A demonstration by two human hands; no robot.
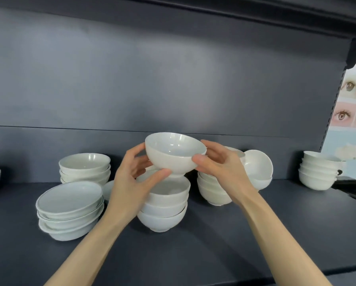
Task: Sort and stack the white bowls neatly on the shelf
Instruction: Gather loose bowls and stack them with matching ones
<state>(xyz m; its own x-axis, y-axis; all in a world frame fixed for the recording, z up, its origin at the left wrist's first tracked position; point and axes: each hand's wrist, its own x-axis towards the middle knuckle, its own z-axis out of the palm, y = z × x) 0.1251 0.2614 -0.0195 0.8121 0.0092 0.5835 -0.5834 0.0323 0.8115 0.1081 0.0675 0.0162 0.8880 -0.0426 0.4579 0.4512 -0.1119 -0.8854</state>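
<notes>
- A white bowl (174, 154) is held in the air between both hands, tilted so that its mouth faces the camera a little.
- The left hand (134, 179) grips the bowl from the left: its thumb curls under the wall near the foot and its fingers lie behind.
- The right hand (221, 165) grips the bowl from the right, with the thumb on the near wall and the fingers round the back of the rim.
- The bowl hangs just above the middle stack (164, 205) of deep bowls; I cannot tell if its foot touches the top one.
- All of this stands on a dark shelf (214, 248).
- A pile of shallow dishes (69, 209) sits at the front left, with a stack of bowls (85, 168) behind it.
- Behind the right hand is another stack (213, 193), and a tilted bowl (257, 165) leans beside it.
- Well apart, at the far right, stands a neat stack (317, 172), near a poster of eyes (352, 100).
</notes>
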